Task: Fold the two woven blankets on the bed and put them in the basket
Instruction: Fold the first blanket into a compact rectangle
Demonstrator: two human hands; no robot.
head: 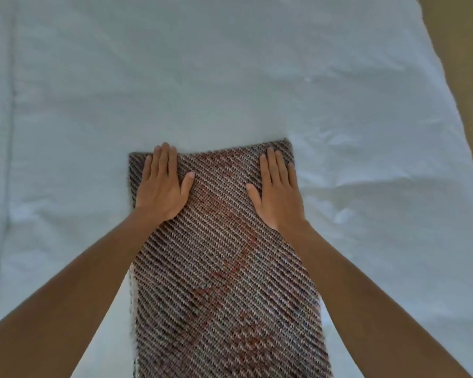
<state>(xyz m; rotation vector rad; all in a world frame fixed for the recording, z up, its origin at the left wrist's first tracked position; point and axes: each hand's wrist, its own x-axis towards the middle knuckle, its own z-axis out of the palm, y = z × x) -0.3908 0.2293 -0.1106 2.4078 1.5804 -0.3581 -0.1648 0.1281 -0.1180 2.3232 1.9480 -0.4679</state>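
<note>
Our left hand (161, 184) and right hand (279, 189) lie flat, fingers (165, 159) straight, gripping nothing, on the far end of the woven blanket (224, 282); its long axis runs back toward us on the bed (230, 77).

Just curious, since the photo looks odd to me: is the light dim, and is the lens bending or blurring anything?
Head view: soft, dim light turns the white sheet bluish, no glare or hard shadows; the wide lens swells the forearms near the bottom corners; the weave of the blanket under the left hand and right hand looks slightly soft.
</note>
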